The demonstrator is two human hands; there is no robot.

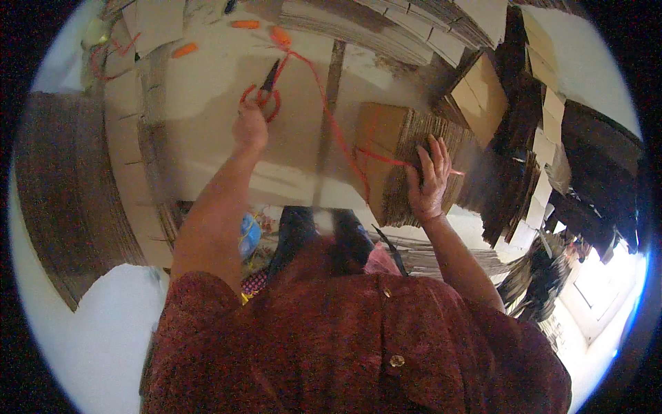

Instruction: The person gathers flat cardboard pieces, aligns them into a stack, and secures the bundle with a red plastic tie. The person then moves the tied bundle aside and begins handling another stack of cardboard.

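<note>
left hand (250,127): up and out over the flat cardboard sheet (207,138), fingers curled through the orange handles of the scissors (265,93), blades pointing away

right hand (429,181): fingers spread open, palm pressed flat on the cardboard bundle (407,165), not really gripping anything

red string (331,117): runs from near the scissors, across the sheet, over the bundle and right under the right-hand fingers

more stacks (414,21): piled at the far edge
</note>
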